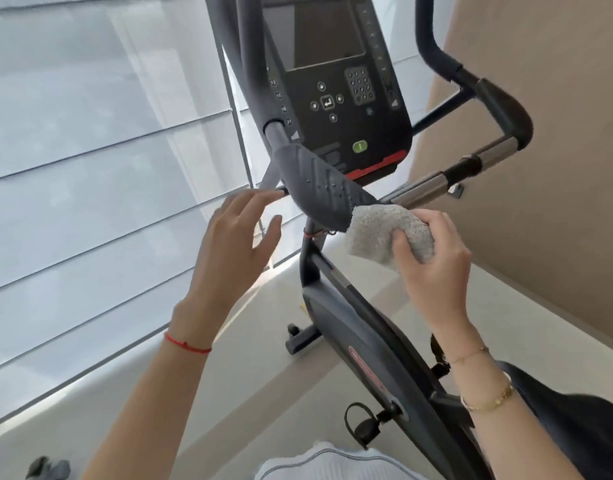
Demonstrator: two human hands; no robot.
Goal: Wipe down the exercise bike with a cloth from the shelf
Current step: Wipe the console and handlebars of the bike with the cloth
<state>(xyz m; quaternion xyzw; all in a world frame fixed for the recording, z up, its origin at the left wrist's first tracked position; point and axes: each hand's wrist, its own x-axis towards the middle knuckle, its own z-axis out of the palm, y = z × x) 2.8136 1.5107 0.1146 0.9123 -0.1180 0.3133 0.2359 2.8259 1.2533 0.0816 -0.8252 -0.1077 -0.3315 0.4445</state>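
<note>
A black exercise bike [353, 327] fills the middle of the head view, with its console [336, 84] at the top and curved handlebars on both sides. My right hand [433, 268] grips a bunched grey cloth [374, 233] and holds it against the inner end of the left ribbed handlebar pad [319, 188]. My left hand [236, 244] hovers with straight, spread fingers just left of that pad, a fingertip close to the small bar end; contact is unclear. The black saddle [575, 420] shows at the lower right.
White window blinds [90, 168] run along the left. A tan wall panel [547, 202] stands to the right, behind the right handlebar [499, 109]. A pedal with strap [364, 424] sticks out low on the bike's left side. Pale floor lies beneath.
</note>
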